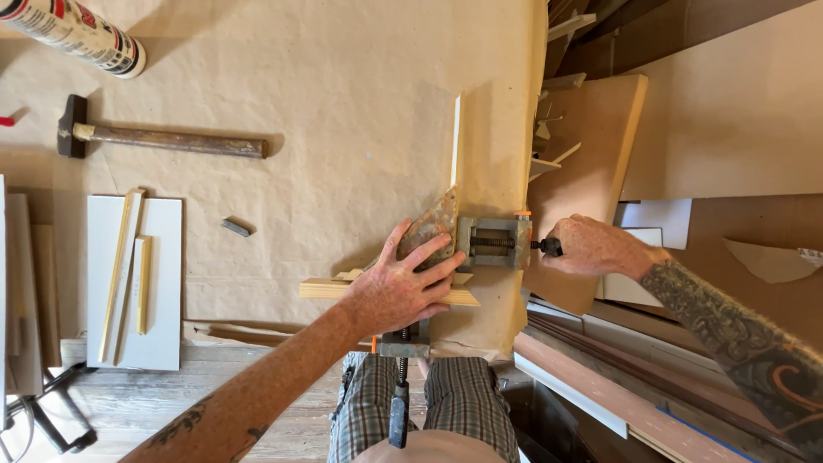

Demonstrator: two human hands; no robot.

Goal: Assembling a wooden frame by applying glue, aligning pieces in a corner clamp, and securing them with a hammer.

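At the table's near right edge the left hand (pixel 399 287) lies flat, fingers spread, on the corner clamp (pixel 446 231), pressing it over two wood strips (pixel 343 289) that meet there. The right hand (pixel 591 247) is closed round the clamp's screw handle (pixel 549 247), just off the table edge. A hammer (pixel 163 139) lies well apart at the far left

Brown paper covers the workbench (pixel 343 129) — a wooden-handled hammer (pixel 163 139) lies toward the far left edge, a sealant cartridge tube (pixel 77 34) at the far left corner. A white rectangular board (pixel 163 283) sits at the near left, pale wood strips (pixel 129 266) across it — a small grey block (pixel 235 227) just beside.
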